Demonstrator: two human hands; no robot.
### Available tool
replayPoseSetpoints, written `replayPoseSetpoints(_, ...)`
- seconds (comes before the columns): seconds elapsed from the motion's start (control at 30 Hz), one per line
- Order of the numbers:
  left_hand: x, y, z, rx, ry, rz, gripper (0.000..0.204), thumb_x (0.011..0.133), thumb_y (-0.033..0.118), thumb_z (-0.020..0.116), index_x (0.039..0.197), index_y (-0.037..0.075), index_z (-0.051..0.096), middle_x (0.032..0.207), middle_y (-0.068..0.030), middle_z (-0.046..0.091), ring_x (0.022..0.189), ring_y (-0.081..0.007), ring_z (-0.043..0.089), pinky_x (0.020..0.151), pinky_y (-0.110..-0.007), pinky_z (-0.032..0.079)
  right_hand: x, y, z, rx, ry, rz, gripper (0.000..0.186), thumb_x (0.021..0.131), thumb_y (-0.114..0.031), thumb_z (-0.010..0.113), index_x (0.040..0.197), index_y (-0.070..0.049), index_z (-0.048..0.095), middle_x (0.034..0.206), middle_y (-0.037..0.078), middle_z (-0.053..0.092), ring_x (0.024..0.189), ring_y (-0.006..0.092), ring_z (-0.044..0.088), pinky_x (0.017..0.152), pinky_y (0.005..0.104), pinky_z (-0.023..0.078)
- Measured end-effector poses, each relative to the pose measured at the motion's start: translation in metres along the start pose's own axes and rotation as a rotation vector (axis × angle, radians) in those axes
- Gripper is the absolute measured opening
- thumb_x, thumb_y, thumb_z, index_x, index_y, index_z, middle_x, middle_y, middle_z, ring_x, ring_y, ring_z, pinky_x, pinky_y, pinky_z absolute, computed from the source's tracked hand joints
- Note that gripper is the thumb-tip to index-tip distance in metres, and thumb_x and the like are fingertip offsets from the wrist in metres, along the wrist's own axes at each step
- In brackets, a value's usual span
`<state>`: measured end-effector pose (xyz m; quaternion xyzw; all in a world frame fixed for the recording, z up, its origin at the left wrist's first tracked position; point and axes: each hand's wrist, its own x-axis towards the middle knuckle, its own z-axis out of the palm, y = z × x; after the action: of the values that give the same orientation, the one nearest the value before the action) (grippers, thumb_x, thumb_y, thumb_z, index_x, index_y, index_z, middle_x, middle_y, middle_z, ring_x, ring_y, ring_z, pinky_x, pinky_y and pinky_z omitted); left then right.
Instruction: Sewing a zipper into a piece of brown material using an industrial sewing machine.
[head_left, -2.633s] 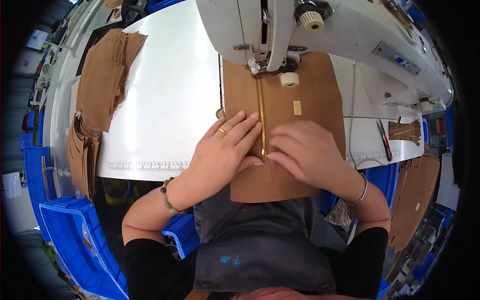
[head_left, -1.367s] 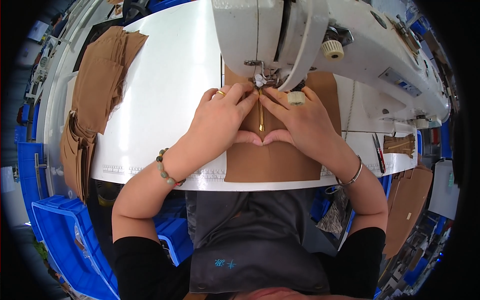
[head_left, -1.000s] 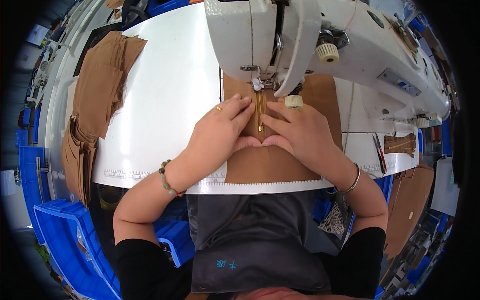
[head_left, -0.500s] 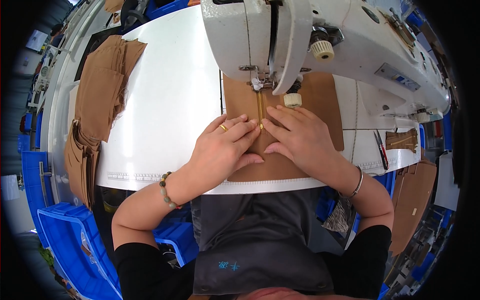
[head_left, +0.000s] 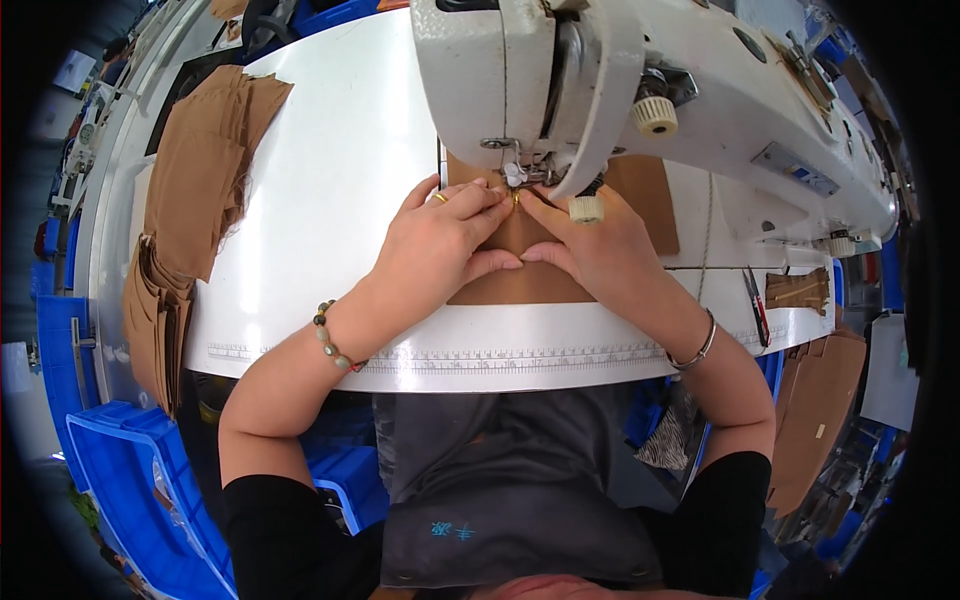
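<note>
A brown fabric panel [head_left: 528, 287] lies flat under the needle area of a white sewing machine [head_left: 465, 90]. A gold-coloured zipper [head_left: 516, 199] runs along its middle, close in front of the presser foot [head_left: 522, 178]. My left hand [head_left: 430, 240] rests on the panel left of the zipper, fingers stretched forward and thumb pointing right. On the other side, my right hand [head_left: 605, 245] lies with outstretched fingers on the cloth, partly behind a cream machine knob [head_left: 586, 210]. Both sets of fingertips sit beside the zipper; the thumb tips nearly meet.
Stacks of brown fabric pieces [head_left: 205, 165] lie at the table's left. Black-and-red snips [head_left: 757, 305] and a bundle of zippers [head_left: 797, 291] are at the right. A ruler strip [head_left: 480, 357] follows the near table edge. A blue bin [head_left: 140, 480] stands below at left.
Both hands have moved away from me with the fabric panel, toward the needle. The zipper's lower end is now close to the presser foot, and the ruler strip shows more.
</note>
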<state>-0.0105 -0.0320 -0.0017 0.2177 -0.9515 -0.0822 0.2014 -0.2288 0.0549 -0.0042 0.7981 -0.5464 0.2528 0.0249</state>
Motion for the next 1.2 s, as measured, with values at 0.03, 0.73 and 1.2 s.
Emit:
replayPoseSetpoints(0.03, 0.0, -0.003, 0.002, 0.006, 0.009, -0.001, 0.06, 0.081, 0.044, 0.078, 0.126, 0.005, 0.073, 0.125, -0.0066, 0.07, 0.118, -0.0276, 0.064, 0.112, -0.049, 0.044, 0.001, 0.002, 0.003, 0.001, -0.007, -0.006, 0.053, 0.076, -0.036, 0.082, 0.118, -0.004, 0.072, 0.108, 0.012, 0.07, 0.11, 0.0297, 0.065, 0.103, 0.0452, 0.049)
replayPoseSetpoints(0.73, -0.005, -0.003, 0.003, 0.028, -0.171, -0.152, 0.062, 0.078, 0.024, 0.084, 0.131, -0.002, 0.068, 0.131, -0.0172, 0.068, 0.123, -0.0392, 0.06, 0.111, -0.046, 0.045, -0.001, 0.019, 0.046, 0.159, 0.051, 0.0, 0.05, 0.073, -0.041, 0.085, 0.111, -0.009, 0.074, 0.107, 0.009, 0.069, 0.118, 0.0288, 0.06, 0.105, 0.047, 0.045)
replayPoseSetpoints(1.2, -0.005, -0.005, 0.006, -0.056, -0.134, -0.1, 0.074, 0.073, 0.038, 0.085, 0.13, -0.006, 0.067, 0.131, -0.0196, 0.066, 0.121, -0.0412, 0.06, 0.113, -0.054, 0.041, 0.002, 0.017, 0.045, 0.526, 0.056, 0.154, 0.049, 0.07, -0.039, 0.086, 0.108, -0.009, 0.078, 0.103, 0.015, 0.068, 0.112, 0.0348, 0.061, 0.114, 0.0557, 0.035)
